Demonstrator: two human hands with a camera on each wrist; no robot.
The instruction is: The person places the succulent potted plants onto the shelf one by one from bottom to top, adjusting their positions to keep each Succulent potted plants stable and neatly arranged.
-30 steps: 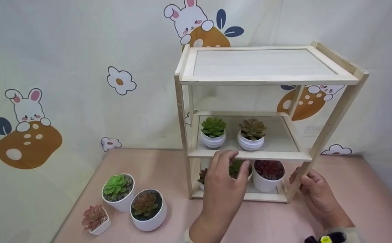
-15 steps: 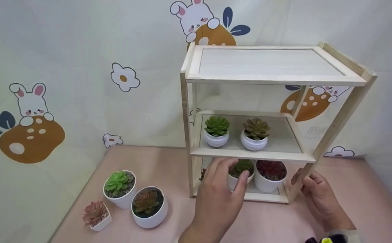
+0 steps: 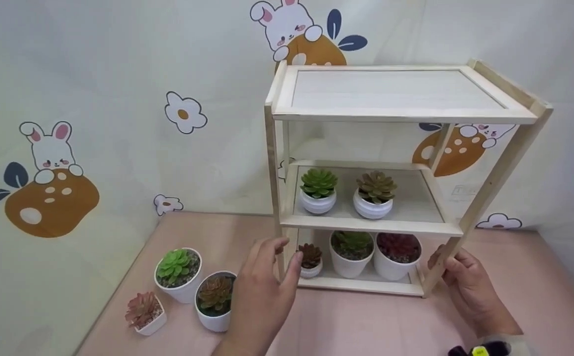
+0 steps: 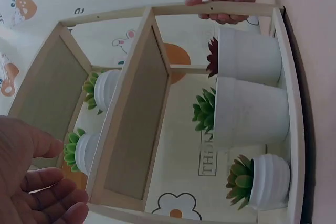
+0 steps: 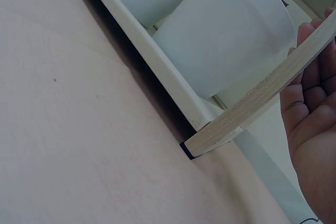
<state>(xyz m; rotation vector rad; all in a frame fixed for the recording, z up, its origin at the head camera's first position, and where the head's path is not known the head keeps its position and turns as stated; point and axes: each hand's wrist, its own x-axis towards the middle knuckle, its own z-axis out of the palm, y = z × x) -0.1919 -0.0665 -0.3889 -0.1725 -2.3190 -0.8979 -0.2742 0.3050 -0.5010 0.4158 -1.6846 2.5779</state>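
A three-tier wooden shelf (image 3: 400,119) stands on the table in the head view. My right hand (image 3: 472,289) grips its right front post (image 5: 262,95) low down, fingers wrapped behind the wood. My left hand (image 3: 262,289) is empty, thumb and fingers loosely spread, at the lower left post and partly covering a brown succulent pot (image 3: 212,321). On the bottom tier sit a small brown succulent (image 3: 310,258), a green succulent (image 3: 352,252) and a dark red succulent (image 3: 398,254), all in white pots. The middle tier carries a green succulent (image 3: 319,190) and a brownish one (image 3: 375,194).
Left of the shelf, on the pink tabletop (image 3: 356,326), stand a bright green succulent pot (image 3: 179,272) and a pink succulent (image 3: 146,312) in a squarish white pot. A rabbit-print cloth (image 3: 118,59) hangs behind.
My left hand has drawn back leftward from in front of the bottom tier, uncovering the small brown and green succulents. The right hand has stayed on the post.
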